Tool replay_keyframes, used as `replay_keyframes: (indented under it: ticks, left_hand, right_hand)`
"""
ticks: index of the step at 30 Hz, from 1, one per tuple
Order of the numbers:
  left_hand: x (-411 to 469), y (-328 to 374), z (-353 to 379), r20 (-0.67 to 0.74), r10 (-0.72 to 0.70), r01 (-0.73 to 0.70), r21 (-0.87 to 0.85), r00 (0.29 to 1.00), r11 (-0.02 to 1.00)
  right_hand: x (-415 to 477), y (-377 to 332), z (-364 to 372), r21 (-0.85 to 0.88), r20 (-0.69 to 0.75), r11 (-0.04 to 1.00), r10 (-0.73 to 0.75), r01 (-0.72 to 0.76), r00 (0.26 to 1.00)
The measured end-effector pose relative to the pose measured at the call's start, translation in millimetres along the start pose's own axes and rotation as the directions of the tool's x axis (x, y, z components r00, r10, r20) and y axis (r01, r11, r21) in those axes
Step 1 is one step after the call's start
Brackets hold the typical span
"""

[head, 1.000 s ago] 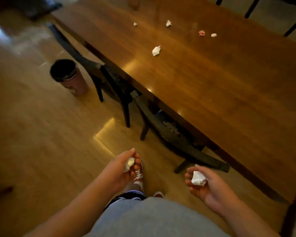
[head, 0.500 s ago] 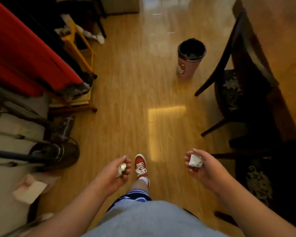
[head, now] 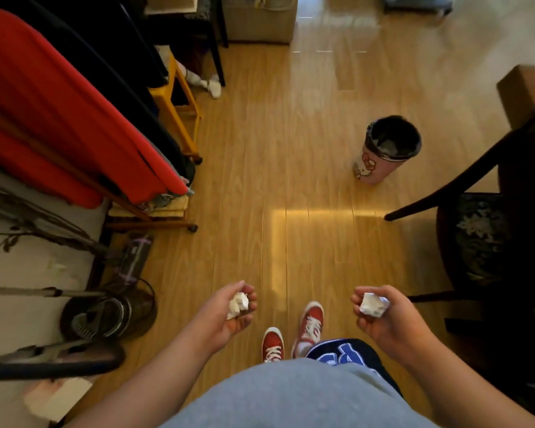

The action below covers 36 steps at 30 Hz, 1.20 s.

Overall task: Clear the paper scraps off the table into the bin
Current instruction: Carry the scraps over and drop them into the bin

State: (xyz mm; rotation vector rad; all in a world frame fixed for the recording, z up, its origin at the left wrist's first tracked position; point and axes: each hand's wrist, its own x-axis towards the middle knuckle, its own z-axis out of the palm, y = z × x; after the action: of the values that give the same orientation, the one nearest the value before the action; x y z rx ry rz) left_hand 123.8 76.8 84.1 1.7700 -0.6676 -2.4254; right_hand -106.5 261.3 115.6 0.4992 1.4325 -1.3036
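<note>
Fingers, left hand (head: pixel 226 316): curled loosely upward, cupping a crumpled white paper scrap (head: pixel 237 304) between fingertips and palm
Fingers, right hand (head: pixel 383 322): curled in the same way, thumb and fingertips closed round a second white scrap (head: pixel 373 305)
Left edge: red fabric rolls (head: pixel 59 118) on a rack, yellow stool (head: pixel 176 109) behind, dark fan base (head: pixel 105 313) on the floor; items lower left blurred, not identifiable
Centre: wooden floor (head: pixel 260 180), two red shoes (head: pixel 291 332) between the hands
Bin (head: pixel 386 149): pink with black liner, upright on the floor ahead and to the right, well apart from both hands; contents not discernible
Right edge: dark chair (head: pixel 476 227), cut off by the frame; table corner (head: pixel 525 91) only partly in view, its top not visible
Change since half a second ago: bin nearer and further right in view; right foot now forward; both scraps held as before
</note>
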Motion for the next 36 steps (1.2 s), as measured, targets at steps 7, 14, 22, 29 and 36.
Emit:
replay_keyframes:
  ticks: [7, 14, 22, 29, 36]
  left_hand:
    - [51.1, 115.1, 55.6, 0.086, 0.071, -0.071, 0.0, 0.994, 0.997]
    - [102.0, 239.5, 77.2, -0.019, 0.079, -0.08, -0.053, 0.997, 0.995]
    - [138.2, 339.5, 61.7, -0.169, 0.057, -0.091, -0.205, 0.984, 0.974]
    - [210.4, 453.1, 52.4, -0.16, 0.023, -0.061, -0.239, 0.987, 0.969]
    - [288.2, 599.2, 87.5, -0.059, 0.022, -0.026, -0.068, 0.998, 0.997]
  right_hand:
    - [67.1, -63.6, 20.6, -0.022, -0.065, 1.0, 0.021, -0.023, 0.998]
    - [153.4, -165.1, 95.2, -0.049, -0.024, 0.995, 0.088, -0.089, 0.996]
    - [226.7, -289.0, 234.6, -0.125, 0.123, 0.99, 0.073, -0.058, 0.99]
    - [292.0, -375.1, 352.2, -0.141, 0.23, 0.99, 0.044, -0.011, 0.972]
    - [336.9, -440.2, 391.8, 0.02, 0.07, 1.0, -0.001, 0.0, 0.998]
